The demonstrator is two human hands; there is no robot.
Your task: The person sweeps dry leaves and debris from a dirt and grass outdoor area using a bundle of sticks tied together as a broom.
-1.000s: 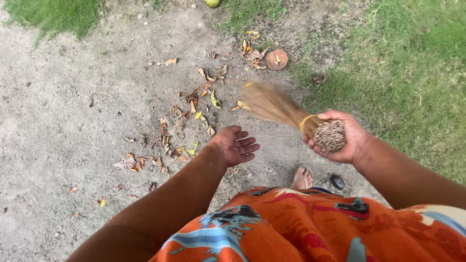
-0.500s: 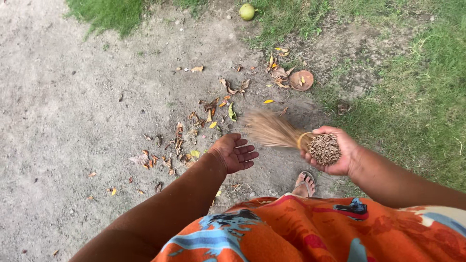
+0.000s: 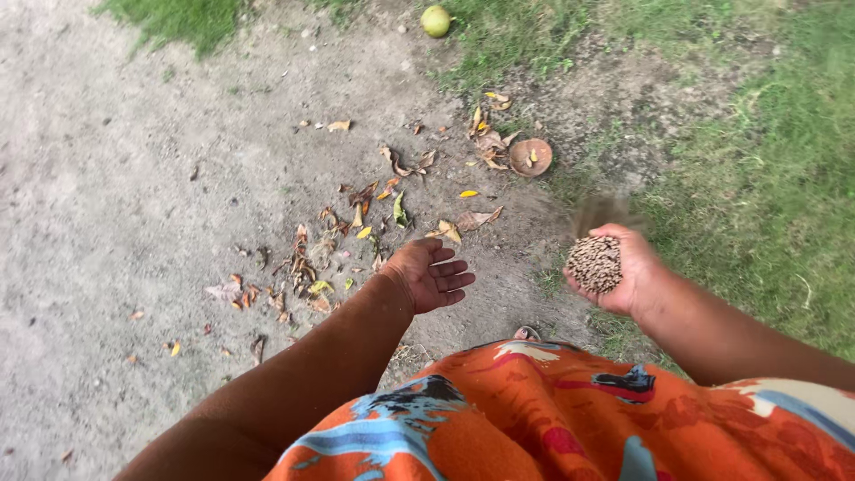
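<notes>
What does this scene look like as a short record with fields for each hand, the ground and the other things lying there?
left hand: left hand open, palm up, empty, above the dirt
right hand: right hand in a closed grip on a bundled brown stick broom, cut ends facing the camera
ground: bare grey dirt patch, green grass to the right
litter: scattered dry orange and yellow leaves
other things: round brown shell half; round green fruit
</notes>
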